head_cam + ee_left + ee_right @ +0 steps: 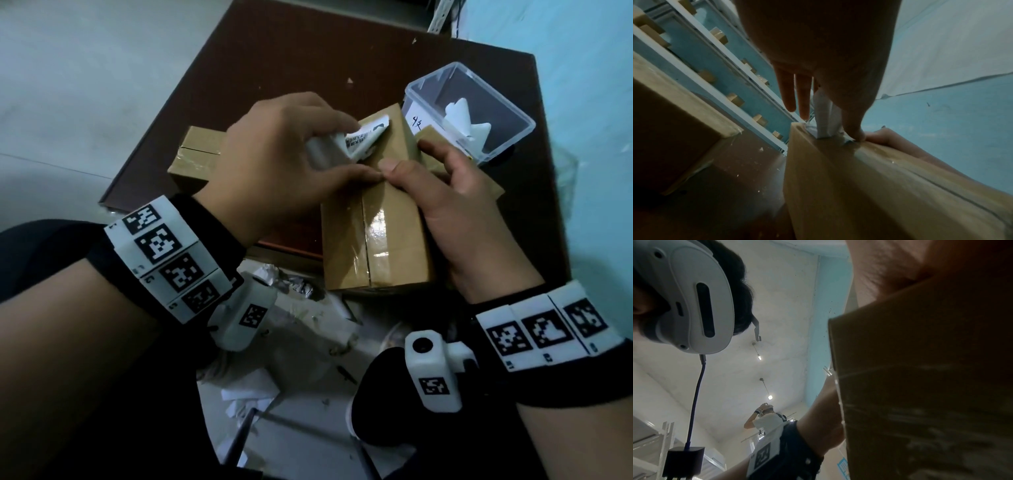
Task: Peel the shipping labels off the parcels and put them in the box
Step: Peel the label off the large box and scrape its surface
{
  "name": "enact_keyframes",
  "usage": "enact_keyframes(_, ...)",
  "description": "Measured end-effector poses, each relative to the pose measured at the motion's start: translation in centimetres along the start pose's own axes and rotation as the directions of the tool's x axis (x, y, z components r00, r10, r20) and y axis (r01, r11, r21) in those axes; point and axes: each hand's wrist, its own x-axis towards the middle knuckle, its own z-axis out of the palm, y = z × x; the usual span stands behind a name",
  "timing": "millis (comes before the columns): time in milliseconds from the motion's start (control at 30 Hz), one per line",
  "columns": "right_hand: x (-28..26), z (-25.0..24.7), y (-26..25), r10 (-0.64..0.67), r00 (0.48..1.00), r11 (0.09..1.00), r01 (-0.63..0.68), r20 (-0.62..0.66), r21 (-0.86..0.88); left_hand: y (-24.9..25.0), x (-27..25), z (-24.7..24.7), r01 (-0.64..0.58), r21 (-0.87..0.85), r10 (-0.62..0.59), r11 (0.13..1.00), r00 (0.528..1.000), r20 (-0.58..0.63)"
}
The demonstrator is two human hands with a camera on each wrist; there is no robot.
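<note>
My left hand [274, 150] pinches the half-lifted label [356, 142]; my right hand [445, 192] clamps the parcel [380, 240]. The plastic box [493, 150] waits at two o'clock, nearer my right.

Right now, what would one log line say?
left hand: peeling label | right hand: holding parcel | box: holds labels

A dark brown table [308, 61] carries a taped cardboard parcel [376, 236] at its near edge, a second parcel [191, 154] to the left behind it, and a clear plastic box [479, 99] at the far right holding white peeled labels [462, 116].
</note>
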Motion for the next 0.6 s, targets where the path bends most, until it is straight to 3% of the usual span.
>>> enact_keyframes(267,-0.20,0.33,-0.04,0.006,1.000,0.999,-0.005,0.015,-0.032,-0.04,-0.01,0.48,-0.053,0.007,0.053,0.999,0.996,-0.074)
enact_keyframes(600,0.09,0.16,0.04,0.011,1.000,1.000,-0.011,0.022,0.008,-0.35,0.11,0.68,0.030,-0.127,-0.047,0.992,0.990,-0.132)
